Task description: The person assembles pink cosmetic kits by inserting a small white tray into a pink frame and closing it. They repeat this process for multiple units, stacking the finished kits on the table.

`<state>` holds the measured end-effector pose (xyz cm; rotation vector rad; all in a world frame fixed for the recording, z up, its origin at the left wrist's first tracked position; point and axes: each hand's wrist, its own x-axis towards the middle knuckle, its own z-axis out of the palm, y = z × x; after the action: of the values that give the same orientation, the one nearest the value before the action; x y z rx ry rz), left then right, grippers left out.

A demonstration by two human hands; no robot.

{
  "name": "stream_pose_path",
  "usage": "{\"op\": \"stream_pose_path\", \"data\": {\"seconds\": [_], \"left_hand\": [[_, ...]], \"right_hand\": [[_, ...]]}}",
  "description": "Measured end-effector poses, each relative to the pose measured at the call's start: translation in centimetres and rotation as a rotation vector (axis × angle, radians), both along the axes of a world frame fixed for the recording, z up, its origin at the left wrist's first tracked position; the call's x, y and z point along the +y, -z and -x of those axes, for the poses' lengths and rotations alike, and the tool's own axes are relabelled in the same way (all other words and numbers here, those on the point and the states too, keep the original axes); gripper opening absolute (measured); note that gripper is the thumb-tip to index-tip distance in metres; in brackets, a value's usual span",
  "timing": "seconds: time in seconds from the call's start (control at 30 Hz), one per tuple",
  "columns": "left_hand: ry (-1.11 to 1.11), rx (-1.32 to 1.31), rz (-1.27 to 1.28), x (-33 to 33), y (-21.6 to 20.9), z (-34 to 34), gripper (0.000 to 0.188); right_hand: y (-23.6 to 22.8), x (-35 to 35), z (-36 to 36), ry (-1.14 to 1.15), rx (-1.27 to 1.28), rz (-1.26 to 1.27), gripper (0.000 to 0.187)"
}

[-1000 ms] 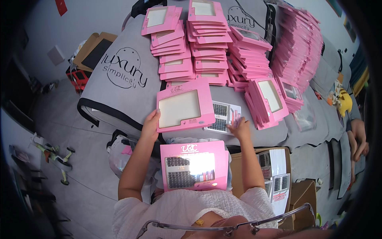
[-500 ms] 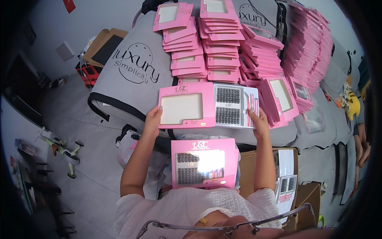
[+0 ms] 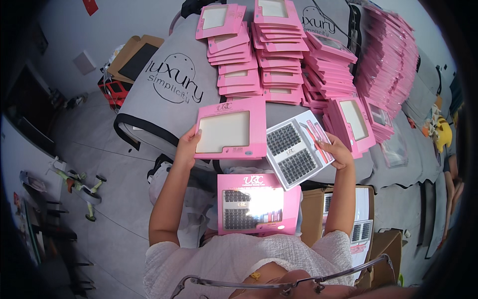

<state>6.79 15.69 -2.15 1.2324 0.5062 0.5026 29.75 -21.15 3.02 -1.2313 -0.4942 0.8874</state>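
Near the pink stacks (image 3: 279, 47), your left hand (image 3: 186, 147) grips a pink windowed box (image 3: 226, 130); your right hand (image 3: 341, 150) grasps a tilted lash tray (image 3: 298, 152).

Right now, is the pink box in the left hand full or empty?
It looks empty: the pink box shows only a plain pale surface through its window, while a lash tray is in the right hand.

1 wide head-worn fisheye view, close, facing downward
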Motion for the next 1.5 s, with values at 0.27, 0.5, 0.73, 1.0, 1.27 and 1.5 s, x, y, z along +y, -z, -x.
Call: {"op": "stream_pose_path", "data": {"seconds": [0.27, 0.5, 0.73, 1.0, 1.27, 1.5], "left_hand": [[0.191, -0.012, 0.027, -1.4, -1.2, -0.4, 0.04], [0.168, -0.086, 0.022, -1.2, -3.2, -0.7, 0.045], [0.254, -0.099, -0.023, -1.3, -5.6, -0.2, 0.051], [0.185, -0.229, 0.077, -6.1, -3.9, -2.2, 0.046], [0.193, -0.162, 0.191, -6.1, -0.6, -4.1, 0.041], [0.071, -0.131, 0.012, -2.4, 6.7, -7.6, 0.04]], "right_hand": [[-0.8, 2.3, 0.1, 0.143, -0.05, -0.052, 0.042], [-1.9, 4.4, 1.6, 0.266, -0.217, -0.176, 0.066], [-1.6, 4.7, 1.9, 0.314, -0.157, -0.22, 0.063], [0.6, 7.4, 5.3, 0.376, -0.145, -0.078, 0.054], [3.6, 8.4, 3.9, 0.249, -0.336, 0.134, 0.07], [4.7, 4.6, 4.1, 0.36, -0.268, 0.155, 0.072]]}}
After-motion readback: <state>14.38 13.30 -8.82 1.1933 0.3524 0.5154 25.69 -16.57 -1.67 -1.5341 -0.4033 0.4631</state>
